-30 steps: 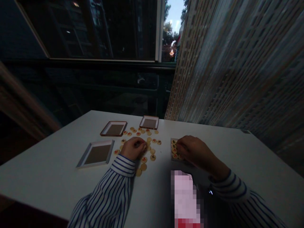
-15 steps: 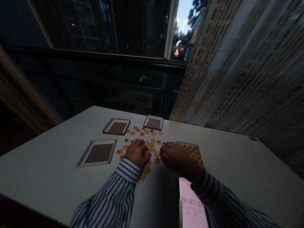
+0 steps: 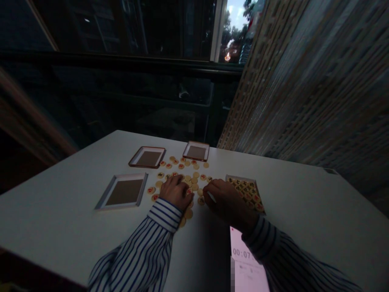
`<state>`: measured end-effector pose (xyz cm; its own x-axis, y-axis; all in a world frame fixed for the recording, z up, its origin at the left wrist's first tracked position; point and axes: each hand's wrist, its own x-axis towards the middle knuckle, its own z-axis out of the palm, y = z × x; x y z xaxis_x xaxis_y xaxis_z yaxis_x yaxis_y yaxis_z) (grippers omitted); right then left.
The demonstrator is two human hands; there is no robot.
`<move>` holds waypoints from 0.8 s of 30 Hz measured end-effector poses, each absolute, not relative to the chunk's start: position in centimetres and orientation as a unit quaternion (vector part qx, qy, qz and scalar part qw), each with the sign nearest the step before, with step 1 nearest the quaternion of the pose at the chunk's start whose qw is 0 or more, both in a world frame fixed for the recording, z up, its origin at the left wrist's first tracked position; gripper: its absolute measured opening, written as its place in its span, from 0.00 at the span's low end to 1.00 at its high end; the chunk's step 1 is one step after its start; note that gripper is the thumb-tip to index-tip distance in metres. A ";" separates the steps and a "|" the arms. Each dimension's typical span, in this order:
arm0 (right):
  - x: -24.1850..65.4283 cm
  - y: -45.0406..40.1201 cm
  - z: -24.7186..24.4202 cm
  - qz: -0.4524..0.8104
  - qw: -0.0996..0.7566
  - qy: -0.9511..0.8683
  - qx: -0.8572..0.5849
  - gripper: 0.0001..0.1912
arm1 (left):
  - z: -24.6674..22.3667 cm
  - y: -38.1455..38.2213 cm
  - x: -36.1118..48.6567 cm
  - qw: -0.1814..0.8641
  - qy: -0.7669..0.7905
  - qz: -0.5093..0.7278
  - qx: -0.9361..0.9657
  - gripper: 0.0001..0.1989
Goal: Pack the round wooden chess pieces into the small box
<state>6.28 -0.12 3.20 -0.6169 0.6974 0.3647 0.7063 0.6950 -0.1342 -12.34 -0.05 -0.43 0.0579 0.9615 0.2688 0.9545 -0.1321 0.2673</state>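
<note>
Round wooden Chinese chess pieces (image 3: 194, 180) lie scattered mid-table, some with red or black characters up, others showing a plain face. My left hand (image 3: 175, 191) rests low over the left side of the scatter, thumb apart from its bent fingers. Its fingertips are partly hidden, and pieces lie under and around it. My right hand (image 3: 223, 198) is closed in a pinch at the right edge of the scatter, beside a black-marked piece (image 3: 201, 200). Whatever is between its fingertips is hidden. Partly behind that hand, a shallow box (image 3: 260, 194) holds rows of pieces, characters up.
A shallow grey-rimmed tray (image 3: 142, 198) stands left of the pieces. Two brown-rimmed trays, one at the back left (image 3: 131, 163) and one at the back centre (image 3: 208, 152), lie farther off. A lit phone (image 3: 247, 273) showing a timer lies under my right forearm. A curtain (image 3: 273, 101) hangs at right.
The view has tilted down slightly, so the table sits a little higher in the picture. More of the filled box shows beside my right hand. Both hands keep nearly the same places.
</note>
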 end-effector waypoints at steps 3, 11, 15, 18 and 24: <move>6.4 -0.2 3.2 0.003 0.196 -0.899 -0.392 0.10 | -0.8 0.1 -12.5 -0.003 0.653 0.193 0.732 0.15; 6.5 -0.2 3.3 0.027 0.190 -0.898 -0.397 0.10 | -1.8 0.4 -12.3 -0.050 0.663 0.230 0.710 0.13; 6.5 -0.3 3.5 0.029 0.188 -0.898 -0.396 0.10 | -1.5 0.3 -12.2 -0.025 0.668 0.214 0.713 0.13; 6.5 -0.3 3.5 0.024 0.183 -0.898 -0.399 0.10 | -1.2 0.2 -12.4 -0.001 0.663 0.203 0.721 0.14; 6.6 -0.2 3.2 0.023 0.196 -0.898 -0.394 0.11 | -0.9 0.2 -12.4 -0.012 0.648 0.240 0.723 0.14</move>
